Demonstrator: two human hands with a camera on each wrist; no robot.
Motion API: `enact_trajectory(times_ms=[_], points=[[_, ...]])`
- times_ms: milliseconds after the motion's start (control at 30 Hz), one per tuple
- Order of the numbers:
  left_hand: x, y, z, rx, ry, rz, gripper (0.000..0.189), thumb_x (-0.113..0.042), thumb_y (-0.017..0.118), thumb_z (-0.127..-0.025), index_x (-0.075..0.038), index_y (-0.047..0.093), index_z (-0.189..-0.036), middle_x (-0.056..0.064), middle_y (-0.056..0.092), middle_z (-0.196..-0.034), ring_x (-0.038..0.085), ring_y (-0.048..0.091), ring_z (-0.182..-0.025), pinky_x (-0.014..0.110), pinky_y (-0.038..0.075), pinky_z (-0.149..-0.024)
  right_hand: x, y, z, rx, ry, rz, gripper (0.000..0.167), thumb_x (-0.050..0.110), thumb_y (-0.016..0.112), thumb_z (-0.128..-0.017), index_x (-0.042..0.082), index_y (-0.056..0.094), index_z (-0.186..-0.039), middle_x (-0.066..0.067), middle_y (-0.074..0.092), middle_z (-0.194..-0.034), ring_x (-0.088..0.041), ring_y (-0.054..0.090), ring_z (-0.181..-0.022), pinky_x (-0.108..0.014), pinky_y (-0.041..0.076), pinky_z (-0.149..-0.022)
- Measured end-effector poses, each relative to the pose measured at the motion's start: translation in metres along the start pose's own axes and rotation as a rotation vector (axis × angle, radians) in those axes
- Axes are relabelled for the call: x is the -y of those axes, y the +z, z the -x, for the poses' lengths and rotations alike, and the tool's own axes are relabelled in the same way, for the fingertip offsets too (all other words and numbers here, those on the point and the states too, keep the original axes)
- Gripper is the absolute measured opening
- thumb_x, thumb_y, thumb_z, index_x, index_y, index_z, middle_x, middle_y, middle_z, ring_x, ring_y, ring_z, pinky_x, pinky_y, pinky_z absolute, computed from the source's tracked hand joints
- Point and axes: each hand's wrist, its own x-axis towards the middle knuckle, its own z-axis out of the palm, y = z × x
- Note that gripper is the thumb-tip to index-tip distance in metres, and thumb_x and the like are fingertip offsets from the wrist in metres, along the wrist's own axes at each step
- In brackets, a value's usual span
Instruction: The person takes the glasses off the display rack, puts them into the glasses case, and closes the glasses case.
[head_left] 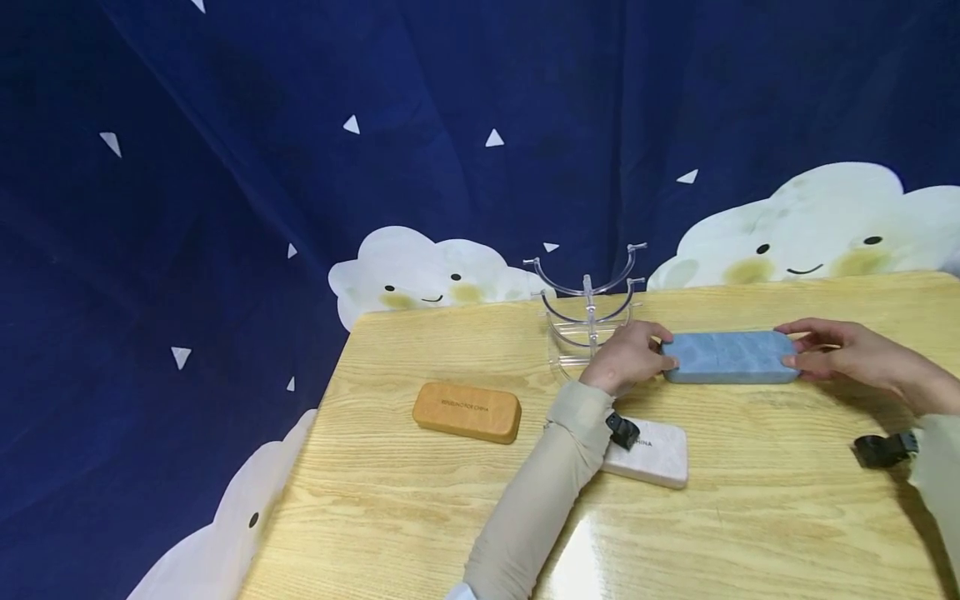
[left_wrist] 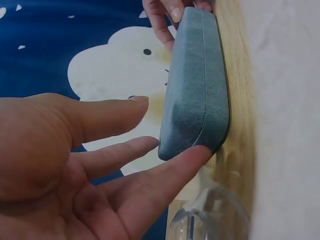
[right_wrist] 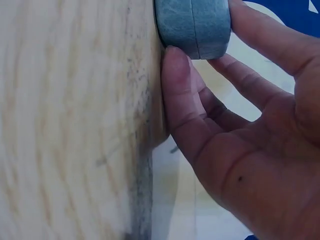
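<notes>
A blue glasses case (head_left: 731, 357) with a marbled surface lies level, long side across the table, between my two hands. At its left end my left hand (head_left: 628, 357) holds it, and the left wrist view shows fingertips (left_wrist: 197, 155) against the near corner. My right hand (head_left: 843, 358) grips the opposite end, with a finger (right_wrist: 177, 70) low at the edge and others on the far side. The case's seam faces the left wrist camera. Whether its underside fully touches the table cannot be told.
Just behind my left hand stands a clear tiered holder (head_left: 588, 308) with curved arms. An orange-brown case (head_left: 467, 412) lies to the left. My left wrist partly covers a white case (head_left: 660, 458). A blue curtain (head_left: 450, 100) with clouds hangs behind the wooden table (head_left: 375, 517).
</notes>
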Motion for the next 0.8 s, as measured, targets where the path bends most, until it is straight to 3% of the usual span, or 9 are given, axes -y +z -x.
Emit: enact_trajectory(times_ms=[167, 300, 400, 500, 667, 767, 800], points=[[-0.002, -0.001, 0.000, 0.006, -0.015, -0.028, 0.039, -0.029, 0.077, -0.096, -0.016, 0.071, -0.132, -0.004, 0.069, -0.103, 0.006, 0.056, -0.075, 0.019, 0.047, -0.060, 0.001, -0.001, -0.002, 0.004, -0.002, 0.001, 0.077, 0.031, 0.067, -0.103, -0.009, 0.027, -0.156, -0.025, 0.048, -0.127, -0.003, 0.060, -0.088, -0.028, 0.063, -0.077], [-0.004, -0.005, 0.002, 0.027, -0.018, -0.070, 0.045, -0.045, 0.070, -0.099, -0.023, 0.066, -0.138, -0.004, 0.071, -0.121, 0.005, 0.063, -0.095, 0.019, 0.051, -0.074, 0.003, -0.002, -0.002, -0.004, -0.004, 0.019, 0.076, 0.035, 0.063, -0.106, -0.012, 0.028, -0.154, -0.027, 0.053, -0.125, -0.005, 0.065, -0.086, -0.029, 0.063, -0.075], [-0.007, -0.007, 0.007, 0.043, -0.006, -0.114, 0.048, -0.053, 0.064, -0.100, -0.029, 0.063, -0.142, -0.006, 0.069, -0.132, 0.005, 0.064, -0.110, 0.021, 0.052, -0.085, 0.008, -0.003, 0.001, -0.051, 0.004, 0.071, 0.075, 0.039, 0.057, -0.108, -0.016, 0.029, -0.151, -0.033, 0.058, -0.121, -0.009, 0.066, -0.081, -0.030, 0.061, -0.069], [-0.013, -0.011, 0.014, 0.060, 0.006, -0.152, 0.050, -0.057, 0.061, -0.100, -0.033, 0.060, -0.144, -0.008, 0.068, -0.133, 0.005, 0.063, -0.114, 0.023, 0.052, -0.090, 0.018, -0.001, 0.006, -0.136, -0.011, 0.137, 0.072, 0.041, 0.052, -0.109, -0.016, 0.033, -0.149, -0.041, 0.055, -0.123, -0.020, 0.067, -0.080, -0.032, 0.058, -0.063], [-0.017, -0.020, 0.031, 0.070, 0.113, -0.228, 0.052, -0.056, 0.058, -0.102, -0.031, 0.057, -0.148, -0.008, 0.069, -0.137, 0.004, 0.067, -0.116, 0.018, 0.052, -0.091, 0.051, 0.007, 0.017, -0.254, -0.124, 0.237, 0.060, 0.034, 0.054, -0.109, -0.011, 0.043, -0.147, -0.045, 0.053, -0.133, -0.050, 0.068, -0.097, -0.040, 0.057, -0.065], [-0.015, -0.026, 0.041, 0.097, 0.212, -0.263, 0.053, -0.054, 0.057, -0.104, -0.028, 0.056, -0.150, -0.006, 0.068, -0.141, 0.005, 0.069, -0.119, 0.015, 0.052, -0.093, 0.070, 0.014, 0.025, -0.270, -0.198, 0.274, 0.055, 0.029, 0.060, -0.106, -0.008, 0.049, -0.145, -0.042, 0.057, -0.133, -0.055, 0.065, -0.105, -0.039, 0.057, -0.067], [-0.014, -0.027, 0.045, 0.112, 0.243, -0.270, 0.053, -0.053, 0.057, -0.105, -0.027, 0.055, -0.151, -0.006, 0.067, -0.143, 0.005, 0.069, -0.121, 0.014, 0.052, -0.095, 0.076, 0.017, 0.027, -0.271, -0.226, 0.277, 0.053, 0.026, 0.062, -0.105, -0.007, 0.051, -0.144, -0.041, 0.058, -0.133, -0.050, 0.067, -0.103, -0.038, 0.058, -0.068]])
